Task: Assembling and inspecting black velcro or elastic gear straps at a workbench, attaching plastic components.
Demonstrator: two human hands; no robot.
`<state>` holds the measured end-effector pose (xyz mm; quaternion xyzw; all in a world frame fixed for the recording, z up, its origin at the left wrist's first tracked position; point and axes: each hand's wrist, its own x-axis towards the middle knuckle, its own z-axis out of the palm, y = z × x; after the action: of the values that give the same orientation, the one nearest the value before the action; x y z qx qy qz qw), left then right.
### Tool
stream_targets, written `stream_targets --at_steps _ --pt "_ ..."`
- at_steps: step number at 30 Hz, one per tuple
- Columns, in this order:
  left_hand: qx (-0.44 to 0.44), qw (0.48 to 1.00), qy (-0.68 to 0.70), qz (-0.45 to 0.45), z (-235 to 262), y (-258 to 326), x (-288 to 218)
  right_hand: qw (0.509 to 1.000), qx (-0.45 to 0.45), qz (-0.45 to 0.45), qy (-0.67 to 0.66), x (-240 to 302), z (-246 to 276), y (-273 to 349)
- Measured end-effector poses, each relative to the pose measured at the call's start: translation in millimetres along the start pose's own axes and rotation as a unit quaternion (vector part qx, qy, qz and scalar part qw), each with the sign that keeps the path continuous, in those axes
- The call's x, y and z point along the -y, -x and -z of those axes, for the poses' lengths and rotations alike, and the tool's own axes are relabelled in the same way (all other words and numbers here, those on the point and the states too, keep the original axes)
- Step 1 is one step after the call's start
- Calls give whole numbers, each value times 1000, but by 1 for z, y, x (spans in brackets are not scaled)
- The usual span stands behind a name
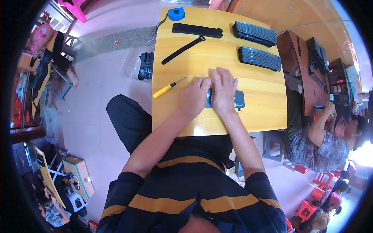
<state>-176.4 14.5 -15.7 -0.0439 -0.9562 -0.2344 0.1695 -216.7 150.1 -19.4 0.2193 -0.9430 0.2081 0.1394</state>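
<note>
A dark flat packet [239, 100] with a shiny cover lies on the yellow table [264, 116] in front of me, mostly hidden under my hands. My right hand [223, 91] rests flat across its middle, fingers stretched toward the far side. At the packet's left end my left hand [196, 96] has its fingers curled down, gripping the edge. Left of that hand lies a yellow-handled awl [164, 90], its thin tip pointing away. Farther back are a single black strap [183, 50] with a loop end and a bundle of black straps [197, 30].
Two stacks of dark packets, a far one [254, 33] and a nearer one [259, 59], occupy the table's far right. A blue tape measure [176, 14] sits at the far left corner. Beside the table is a clear bin [134, 64] holding black straps. A co-worker [318, 143] sits at right.
</note>
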Motion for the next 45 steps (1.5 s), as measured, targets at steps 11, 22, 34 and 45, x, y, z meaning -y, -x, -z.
stream_targets --at_steps 11,22,34,45 --pt "-34 999 -10 -41 0 -2 1 976 -17 -116 183 -93 44 16" --pt "12 993 3 -121 15 -20 -24 995 -85 -33 -30 -55 26 3" --pt "-4 984 -25 -174 0 -22 5 996 -82 -35 -25 -56 20 0" --pt "-4 988 -40 -148 51 -22 57 992 -103 -64 -30 -58 18 0"
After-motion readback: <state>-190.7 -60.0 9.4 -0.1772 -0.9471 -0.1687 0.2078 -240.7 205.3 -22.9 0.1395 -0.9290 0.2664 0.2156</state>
